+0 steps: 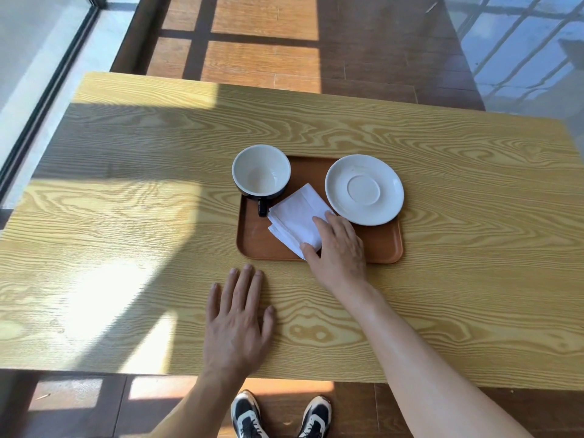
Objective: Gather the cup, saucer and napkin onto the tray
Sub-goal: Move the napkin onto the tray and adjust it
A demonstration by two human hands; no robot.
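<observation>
A brown tray [379, 245] lies on the wooden table. On its far left corner stands an empty cup [261, 170], white inside, dark outside, handle toward me. A white saucer [364, 188] rests on the tray's far right corner, overhanging the rim. A folded white napkin [297, 218] lies on the tray between them. My right hand [337, 248] rests on the napkin's near right corner, thumb at its edge and fingers on top. My left hand [238, 317] lies flat on the table in front of the tray, fingers spread, holding nothing.
The yellow wood-grain table [126, 216] spreads wide on all sides of the tray. A glass wall runs along the left, a wooden floor lies beyond the far edge. My shoes [278, 415] show below the near edge.
</observation>
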